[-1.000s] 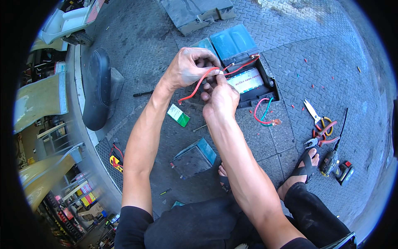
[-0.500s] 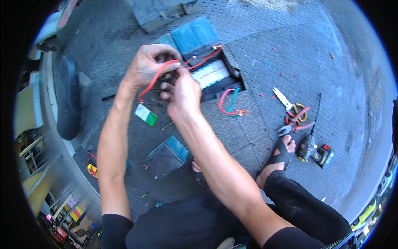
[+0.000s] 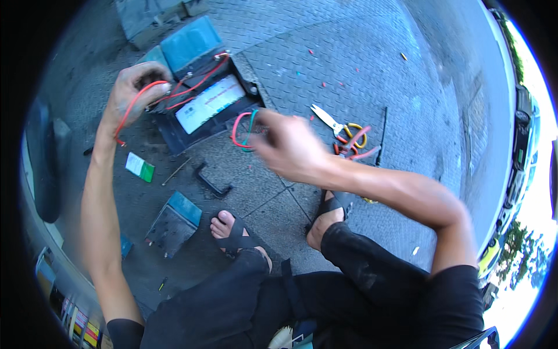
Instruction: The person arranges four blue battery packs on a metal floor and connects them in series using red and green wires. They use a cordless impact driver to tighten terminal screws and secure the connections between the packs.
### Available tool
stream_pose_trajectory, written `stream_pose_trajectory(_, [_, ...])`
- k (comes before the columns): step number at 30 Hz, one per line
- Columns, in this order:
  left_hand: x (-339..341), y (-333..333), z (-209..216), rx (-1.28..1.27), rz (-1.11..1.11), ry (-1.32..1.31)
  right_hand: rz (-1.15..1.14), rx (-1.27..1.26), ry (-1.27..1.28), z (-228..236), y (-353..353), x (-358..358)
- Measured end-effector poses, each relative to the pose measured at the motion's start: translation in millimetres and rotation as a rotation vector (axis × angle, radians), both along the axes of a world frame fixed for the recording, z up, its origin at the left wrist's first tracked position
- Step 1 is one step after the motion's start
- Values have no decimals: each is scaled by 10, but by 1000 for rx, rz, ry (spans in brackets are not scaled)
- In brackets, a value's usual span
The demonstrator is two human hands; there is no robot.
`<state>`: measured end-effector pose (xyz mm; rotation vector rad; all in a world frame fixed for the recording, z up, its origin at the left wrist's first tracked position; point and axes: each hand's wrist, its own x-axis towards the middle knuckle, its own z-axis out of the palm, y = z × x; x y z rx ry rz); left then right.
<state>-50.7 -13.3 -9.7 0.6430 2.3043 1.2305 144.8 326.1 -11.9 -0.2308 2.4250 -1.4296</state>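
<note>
My left hand (image 3: 138,96) is closed at the left edge of a black battery box (image 3: 174,139), its fingertips pinching a red wire (image 3: 135,106). One end of that wire curves down past my wrist. Inside the open box, more red wires run beside a block with a white label (image 3: 210,104), and teal blocks (image 3: 192,43) stand along its far side. My right hand (image 3: 290,142) is away from the box, over the ground by a loop of pink-red wire (image 3: 235,131) and green wire (image 3: 252,125). Its fingers are smeared by motion, so what they hold cannot be made out.
Scissors (image 3: 326,119) and red-handled pliers (image 3: 356,144) lie right of the box, beside a thin dark rod (image 3: 382,134). Nearer me are a white-and-green packet (image 3: 139,167), a black handle (image 3: 210,183) and a teal-topped block (image 3: 175,218). My sandalled feet rest on the textured ground.
My right hand has left the red wire and swung right and nearer me. The left hand keeps its hold at the box. The view has turned rightward, shifting everything left.
</note>
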Motion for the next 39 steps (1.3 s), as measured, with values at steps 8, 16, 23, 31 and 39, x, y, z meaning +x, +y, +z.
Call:
stream_pose_trajectory(8, [9,57,147,-32,5,159,237,1215,-628,31,2687,2292])
stream_pose_trajectory(16, [65,58,79,-18,78,192,17,1135,-450,-533,2978,2786])
stream_pose_trajectory(23, [22,47,71,36,44,148,255,1153,-515,-514,2846,2129])
stream_pose_trajectory(31, [-48,53,10,6,17,230,-42,979,-310,118,2643,1939])
stream_pose_trajectory(39, [0,176,10,27,49,238,188,687,217,964,1720,1573])
